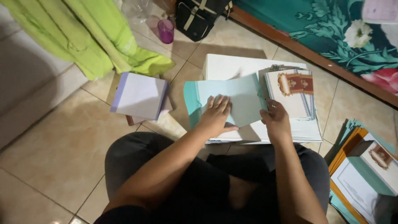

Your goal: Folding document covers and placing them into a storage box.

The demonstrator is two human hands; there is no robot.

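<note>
Far left, green cloth (95, 37) hangs down over the tiled floor (54, 157), and a purple cup (166, 30) stands behind it beside a black bag (199, 16). Next comes a white pad with a lilac edge (139, 95), lying flat and well apart from your hands.

Now the middle: the pale blue folded sheet (238, 99) lies on the white box (232, 66) right in front of your crossed legs, its long side running left to right. Your left hand (217, 114) is flat on it, fingers spread and pressing, gripping nothing. Your right hand (274, 120) sits at the sheet's right edge, fingers curled; whether it pinches the sheet or only rests against it, I cannot tell. The sheet lies under your left palm and stretches away from you and to the right, so both hands are on it, the left more fully.

Just right of that, a stack of printed cards (292, 93) with a red and gold emblem rests on the box under a clip. Far right, more folders (360, 170) spill off frame, cut by the edge.
</note>
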